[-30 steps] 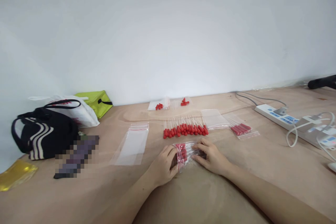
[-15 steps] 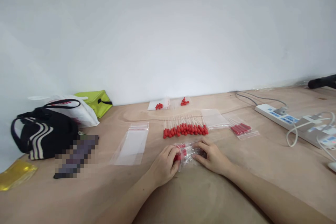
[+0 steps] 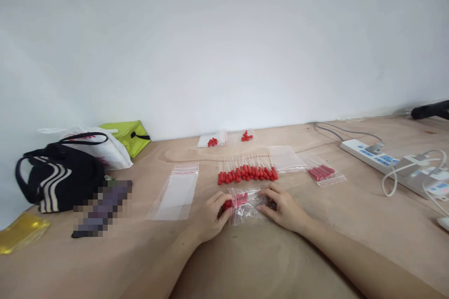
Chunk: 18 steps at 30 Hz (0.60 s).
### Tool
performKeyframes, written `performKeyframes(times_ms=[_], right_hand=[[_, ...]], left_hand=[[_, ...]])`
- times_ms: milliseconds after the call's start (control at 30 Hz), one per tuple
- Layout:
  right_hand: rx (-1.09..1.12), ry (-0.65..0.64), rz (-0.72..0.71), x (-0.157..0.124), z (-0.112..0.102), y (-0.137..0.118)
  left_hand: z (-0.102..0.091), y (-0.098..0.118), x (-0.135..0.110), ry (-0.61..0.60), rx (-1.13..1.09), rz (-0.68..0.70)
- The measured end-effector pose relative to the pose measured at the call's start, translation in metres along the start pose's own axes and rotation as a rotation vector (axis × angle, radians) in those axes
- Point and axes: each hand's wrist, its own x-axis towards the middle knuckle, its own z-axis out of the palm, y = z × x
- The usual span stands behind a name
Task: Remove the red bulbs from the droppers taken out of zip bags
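Observation:
A clear zip bag [image 3: 247, 215] lies between my hands on the table, its zip edge towards the left. Red-ended sticks [image 3: 241, 199] lie partly inside it. My left hand [image 3: 213, 217] is closed at the bag's mouth, with red ends showing between thumb and fingers. At the bag's other end my right hand [image 3: 286, 208] pinches the plastic, its fingers curled and thumb near the bag. Just beyond lies a row of loose wooden sticks with red ends [image 3: 247, 172]. A filled bag of red-ended sticks [image 3: 321, 172] rests to the right.
Flat zip bags [image 3: 178, 191] lie at left, another stack of clear bags [image 3: 286, 158] beyond my right hand. Two small bags with red pieces [image 3: 212, 142] sit near the wall. A power strip [image 3: 386, 161] with cables is at right, a black bag [image 3: 63, 180] at left.
My left hand has shifted left, and the bag's zip edge has moved left with it. More of the bag and the red ends inside now shows. My right hand has hardly moved.

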Motion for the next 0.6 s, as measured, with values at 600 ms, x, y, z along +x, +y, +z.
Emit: performKeyframes(times_ms=[600], right_hand=[[-0.011,-0.008,0.015,0.001,-0.001,-0.003]], left_hand=[[-0.003,-0.011,-0.007,0.070,-0.035,-0.148]])
